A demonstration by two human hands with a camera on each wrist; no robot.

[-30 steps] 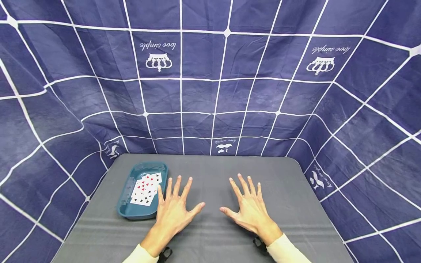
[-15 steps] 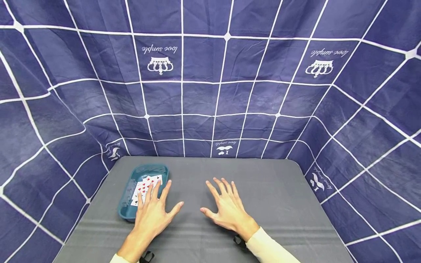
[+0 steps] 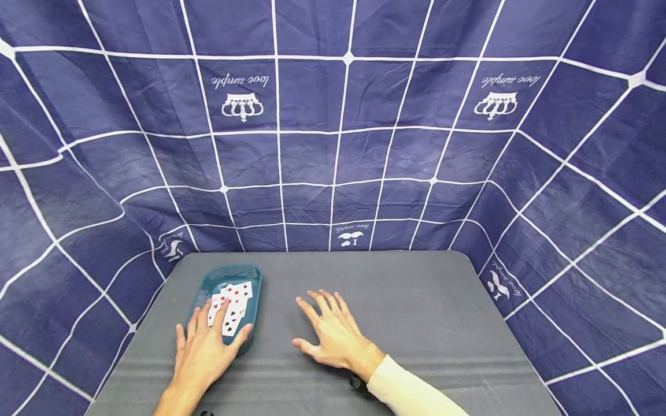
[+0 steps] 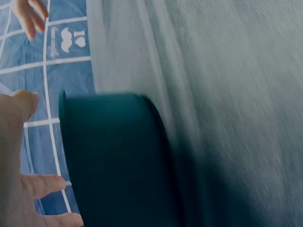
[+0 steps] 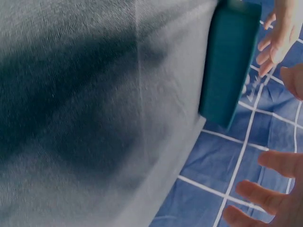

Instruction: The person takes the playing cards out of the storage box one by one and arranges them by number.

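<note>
Several playing cards (image 3: 236,306) lie overlapped, face up, in a teal plastic tray (image 3: 255,289) on the left of the table. Over the tray's near left end is my left hand (image 3: 200,349), fingers spread and overlapping the cards and the rim in the head view. The tray's outer wall (image 4: 113,156) fills the middle of the left wrist view, with the left fingers at its upper edge. My right hand (image 3: 335,335) hovers to the right of the tray, fingers spread, holding nothing. In the right wrist view the tray (image 5: 229,66) appears beyond it.
A grey cloth covers the table (image 3: 406,312). Blue curtain cloth (image 3: 312,156) with white grid lines hangs behind the table and along both sides. A black strap (image 3: 359,384) shows at the right wrist.
Both hands have moved left. The left hand has gone from beside the tray's right edge to over its near left part. Tray and cards stay in place.
</note>
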